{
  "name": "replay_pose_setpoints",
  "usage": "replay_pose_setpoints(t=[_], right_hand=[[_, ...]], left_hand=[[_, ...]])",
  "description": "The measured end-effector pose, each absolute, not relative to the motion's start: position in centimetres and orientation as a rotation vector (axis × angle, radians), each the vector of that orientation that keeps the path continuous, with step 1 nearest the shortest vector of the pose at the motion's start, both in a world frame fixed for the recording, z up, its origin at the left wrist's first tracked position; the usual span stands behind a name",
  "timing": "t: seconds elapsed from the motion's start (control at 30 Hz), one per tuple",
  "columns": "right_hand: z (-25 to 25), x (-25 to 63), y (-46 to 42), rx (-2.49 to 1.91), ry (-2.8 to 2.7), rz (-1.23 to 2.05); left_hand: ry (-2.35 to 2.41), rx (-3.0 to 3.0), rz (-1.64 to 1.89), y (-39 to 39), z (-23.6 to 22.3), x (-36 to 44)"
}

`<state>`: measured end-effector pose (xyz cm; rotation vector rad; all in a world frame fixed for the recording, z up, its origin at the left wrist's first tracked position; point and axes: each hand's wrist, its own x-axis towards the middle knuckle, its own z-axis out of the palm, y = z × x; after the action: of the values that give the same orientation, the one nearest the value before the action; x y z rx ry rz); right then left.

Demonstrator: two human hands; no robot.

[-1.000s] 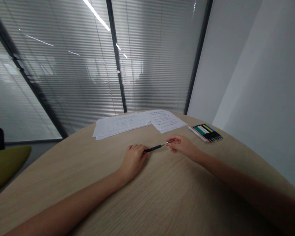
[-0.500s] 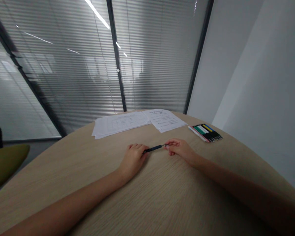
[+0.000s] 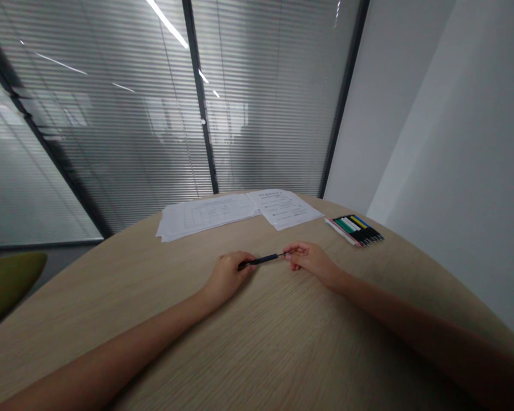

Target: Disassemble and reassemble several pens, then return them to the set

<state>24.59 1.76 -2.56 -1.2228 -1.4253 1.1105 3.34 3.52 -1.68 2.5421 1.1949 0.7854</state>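
Note:
A thin black pen (image 3: pixel 259 261) lies level just above the wooden table (image 3: pixel 257 342), held between both hands. My left hand (image 3: pixel 227 277) rests on the table with its fingers curled round the pen's left end. My right hand (image 3: pixel 310 260) pinches the pen's right tip between thumb and fingers. Both forearms lie on the tabletop.
White printed sheets (image 3: pixel 205 214) and a further sheet (image 3: pixel 285 208) lie at the table's far edge. A row of several coloured pens (image 3: pixel 354 229) lies to the right of them. Glass walls with blinds stand behind; a green chair (image 3: pixel 6 279) is at the left.
My right hand has closed in from a small gap onto the pen's right tip. Both hands and the pen have shifted slightly left in view.

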Motion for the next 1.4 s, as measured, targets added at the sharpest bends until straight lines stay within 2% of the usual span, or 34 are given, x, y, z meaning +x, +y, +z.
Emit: replay_pose_setpoints(t=[0.4,0.77,1.0,1.4], right_hand=[[-2.6,24.5,1.4,-1.224,-1.596,1.035],[-2.5,24.6,1.0,-1.259,-1.565,1.043],[-2.7,24.4,0.5,-1.338,-1.823,0.814],[-3.2,24.6,1.1,-1.144,-1.671,1.008]], left_hand=[[1.159,2.737,0.745,3.0,-1.4,3.4],[0.971,2.841,0.875,3.2,-1.6,3.2],[0.795,3.13,0.839,1.6,-1.3,3.5],[0.981,2.927,0.911,1.9,-1.0,3.6]])
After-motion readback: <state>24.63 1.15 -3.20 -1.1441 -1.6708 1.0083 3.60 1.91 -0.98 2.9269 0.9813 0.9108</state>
